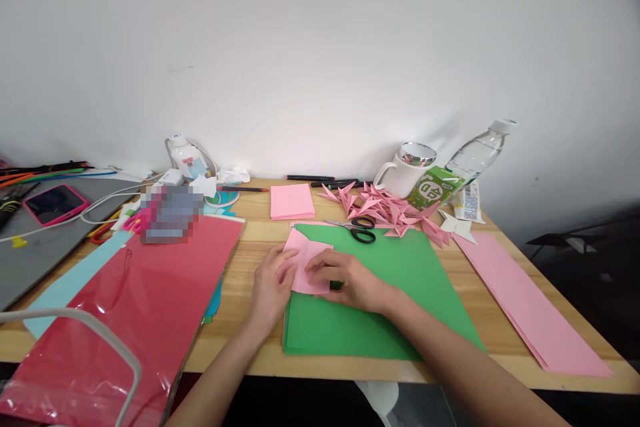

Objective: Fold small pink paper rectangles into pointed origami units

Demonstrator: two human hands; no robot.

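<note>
A small pink sheet of paper [306, 255], creased and partly lifted, is held over the left edge of a stack of green paper [400, 307]. My left hand [273, 280] grips the sheet's left side, thumb and fingers closed on it. On its right side, my right hand [350, 277] has bent fingers pressed to the paper; the fingertips partly hide the lower part. Scissors with black handles [363, 235] lie on the green stack's far edge, beyond my right hand. A pile of folded pink paper points [385, 207] sits behind them.
Pink square sheets [292, 201] lie at the back, near several pens [310, 177]. A white mug [407, 170], green carton [436, 187] and water bottle [477, 153] stand back right. Pink strips [535, 307] lie right, a red pack [150, 300] left. A white cable arm [95, 323] crosses the front left.
</note>
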